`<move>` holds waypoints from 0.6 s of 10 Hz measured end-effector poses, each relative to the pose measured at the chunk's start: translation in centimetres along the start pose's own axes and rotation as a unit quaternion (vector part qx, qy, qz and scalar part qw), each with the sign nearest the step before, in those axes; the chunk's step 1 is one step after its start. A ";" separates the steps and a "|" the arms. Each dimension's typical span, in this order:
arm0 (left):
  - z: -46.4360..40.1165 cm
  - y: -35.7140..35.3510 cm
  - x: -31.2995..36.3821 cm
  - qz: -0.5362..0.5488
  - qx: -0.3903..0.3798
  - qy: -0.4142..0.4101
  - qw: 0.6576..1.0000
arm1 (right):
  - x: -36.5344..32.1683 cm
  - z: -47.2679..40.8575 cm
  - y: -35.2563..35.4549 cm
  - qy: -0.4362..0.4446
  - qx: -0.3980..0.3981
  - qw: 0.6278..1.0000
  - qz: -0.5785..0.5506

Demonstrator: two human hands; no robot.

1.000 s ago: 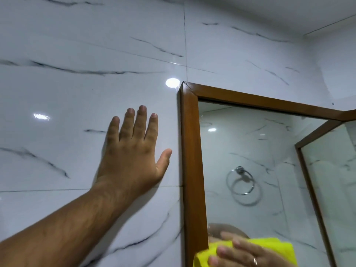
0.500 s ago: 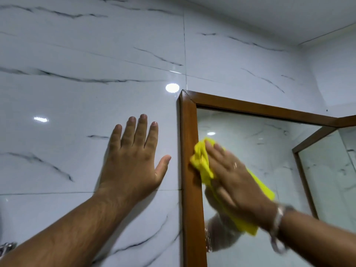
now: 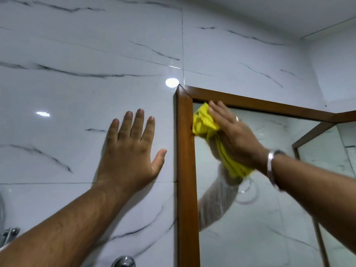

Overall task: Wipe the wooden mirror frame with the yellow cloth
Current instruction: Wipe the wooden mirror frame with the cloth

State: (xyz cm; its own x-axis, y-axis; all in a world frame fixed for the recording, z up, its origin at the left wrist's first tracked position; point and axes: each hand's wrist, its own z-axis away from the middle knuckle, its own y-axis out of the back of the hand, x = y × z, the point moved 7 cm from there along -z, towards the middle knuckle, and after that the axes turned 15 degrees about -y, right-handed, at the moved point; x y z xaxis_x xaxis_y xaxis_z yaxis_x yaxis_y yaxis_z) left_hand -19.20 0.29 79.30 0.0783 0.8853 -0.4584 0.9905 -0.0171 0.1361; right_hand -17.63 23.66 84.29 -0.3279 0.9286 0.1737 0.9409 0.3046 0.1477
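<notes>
The wooden mirror frame [image 3: 185,170] hangs on a white marble-tiled wall, its top left corner near the middle of the view. My right hand [image 3: 234,132] presses a crumpled yellow cloth [image 3: 204,122] against the glass, right beside the frame's left upright and just under its top rail. The cloth's lower part trails under my palm toward my wrist. My left hand [image 3: 131,151] lies flat on the tile left of the frame, fingers spread, holding nothing.
The mirror glass [image 3: 250,228] reflects my arm and the tiled room. A second framed mirror panel [image 3: 316,132] meets this one at the right. Chrome tap fittings [image 3: 123,262] show at the bottom edge and another fitting [image 3: 8,236] at the far left.
My right hand rose from the bottom of the mirror with the cloth, then slid further up beside the frame's left upright to just under the top rail. My left hand stayed on the tile.
</notes>
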 end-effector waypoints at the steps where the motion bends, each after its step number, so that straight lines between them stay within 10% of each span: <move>1: 0.6 -0.3 0.2 0.006 0.000 -0.004 1.000 | -0.3 -3.0 -0.1 -0.014 0.009 1.000 -0.012; 3: 3.4 -1.4 2.1 0.001 0.004 -0.044 0.999 | -4.0 13.5 -3.9 0.082 -0.040 0.994 -0.057; 4: 3.6 -1.3 2.4 0.000 -0.008 -0.044 0.999 | -7.1 22.2 -3.3 0.223 -0.089 0.908 -0.344; 5: 3.5 -1.2 2.5 -0.001 -0.015 -0.041 0.999 | -6.5 24.6 -4.2 0.139 -0.383 0.736 -0.541; 6: 3.6 -1.3 2.4 0.006 -0.009 -0.037 0.999 | -5.1 23.4 -3.8 0.258 -0.217 0.926 -0.170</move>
State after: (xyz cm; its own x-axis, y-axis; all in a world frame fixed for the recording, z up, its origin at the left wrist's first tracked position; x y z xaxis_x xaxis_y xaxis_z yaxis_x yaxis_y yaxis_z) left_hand -19.86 0.81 74.88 0.0982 0.8487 -0.5196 0.9873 -0.0176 0.1578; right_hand -17.53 22.75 60.04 -0.7005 0.5365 0.4705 0.6903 0.3424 0.6374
